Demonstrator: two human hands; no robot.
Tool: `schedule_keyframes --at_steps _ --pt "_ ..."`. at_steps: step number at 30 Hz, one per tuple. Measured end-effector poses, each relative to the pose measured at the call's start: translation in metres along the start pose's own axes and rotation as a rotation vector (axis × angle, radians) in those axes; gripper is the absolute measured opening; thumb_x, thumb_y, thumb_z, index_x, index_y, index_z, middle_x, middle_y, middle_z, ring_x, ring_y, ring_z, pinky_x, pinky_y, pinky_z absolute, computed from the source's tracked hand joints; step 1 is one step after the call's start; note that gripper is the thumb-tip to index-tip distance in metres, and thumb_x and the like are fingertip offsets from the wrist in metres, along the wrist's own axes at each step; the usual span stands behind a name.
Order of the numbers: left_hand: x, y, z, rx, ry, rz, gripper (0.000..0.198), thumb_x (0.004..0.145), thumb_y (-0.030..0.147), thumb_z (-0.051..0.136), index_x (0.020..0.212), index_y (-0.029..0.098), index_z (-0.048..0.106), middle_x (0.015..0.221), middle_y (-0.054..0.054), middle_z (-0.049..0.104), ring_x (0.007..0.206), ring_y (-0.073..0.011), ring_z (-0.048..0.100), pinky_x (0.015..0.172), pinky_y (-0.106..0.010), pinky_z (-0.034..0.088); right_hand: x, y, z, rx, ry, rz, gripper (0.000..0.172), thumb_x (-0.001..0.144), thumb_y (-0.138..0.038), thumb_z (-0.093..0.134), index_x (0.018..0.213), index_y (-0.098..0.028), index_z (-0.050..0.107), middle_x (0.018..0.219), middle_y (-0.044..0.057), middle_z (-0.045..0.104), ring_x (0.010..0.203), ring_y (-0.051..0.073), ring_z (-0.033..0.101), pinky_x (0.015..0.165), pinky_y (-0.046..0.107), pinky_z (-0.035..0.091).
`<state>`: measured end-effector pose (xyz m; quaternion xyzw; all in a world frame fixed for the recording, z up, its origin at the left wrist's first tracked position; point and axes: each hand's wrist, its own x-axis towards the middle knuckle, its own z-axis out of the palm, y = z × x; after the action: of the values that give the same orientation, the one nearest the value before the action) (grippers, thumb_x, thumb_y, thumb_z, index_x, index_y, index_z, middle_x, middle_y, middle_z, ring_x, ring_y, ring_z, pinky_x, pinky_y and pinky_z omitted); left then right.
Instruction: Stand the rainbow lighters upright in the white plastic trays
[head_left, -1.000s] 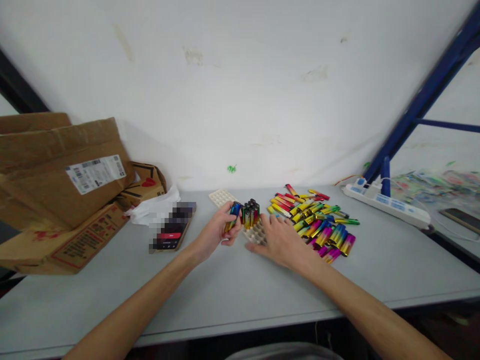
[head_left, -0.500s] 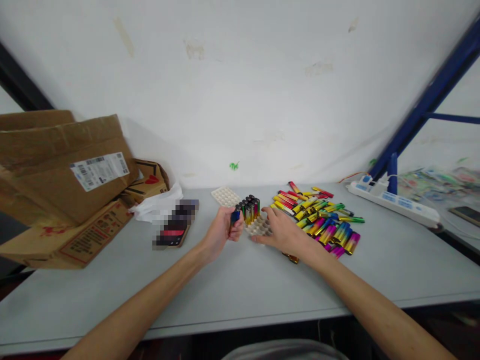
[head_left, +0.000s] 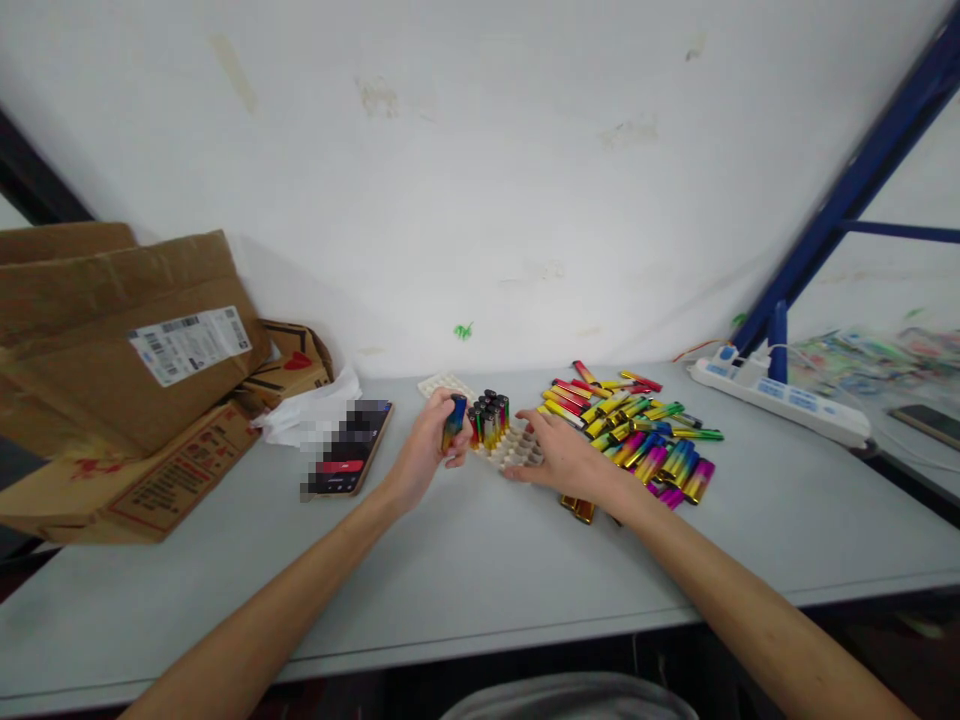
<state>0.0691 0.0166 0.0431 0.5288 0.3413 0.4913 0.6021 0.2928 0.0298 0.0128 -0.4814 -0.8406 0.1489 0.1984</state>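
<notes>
Left hand: closed around one blue-and-gold lighter, held upright just left of the tray.
Right hand: open, fingers spread flat on the tray's right part, gripping nothing.
Tray: pale, celled, mid-tabletop; a cluster of standing lighters fills its far-left cells.
Loose lighters pile: right of the tray, lying flat.
Phone: left of the hands.
Cardboard boxes: far left.
Power strip: far right.
</notes>
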Motion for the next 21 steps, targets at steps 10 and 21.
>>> schedule_keyframes --at_steps 10,21 --pt "0.003 0.007 -0.015 0.502 0.062 0.347 0.035 0.088 0.052 0.071 0.099 0.018 0.071 0.102 -0.008 0.071 0.098 -0.0226 0.065 0.092 -0.036 0.053 0.001 0.005 -0.001 0.010 0.006 -0.037 0.076 0.081 -0.048 0.081 0.141 -0.013 0.051 0.125 0.019 0.065 0.118 0.032 0.062 0.099 0.041 0.047" --pt "0.008 0.003 -0.029 1.061 -0.071 0.554 0.018 0.088 0.039 0.077 0.100 0.025 0.080 0.120 -0.010 0.069 0.110 -0.0260 0.063 0.100 -0.043 0.052 0.001 0.013 -0.008 0.029 -0.058 -0.138 0.079 0.086 -0.042 0.077 0.152 -0.014 0.041 0.130 0.019 0.065 0.121 0.032 0.062 0.100 0.042 0.049"
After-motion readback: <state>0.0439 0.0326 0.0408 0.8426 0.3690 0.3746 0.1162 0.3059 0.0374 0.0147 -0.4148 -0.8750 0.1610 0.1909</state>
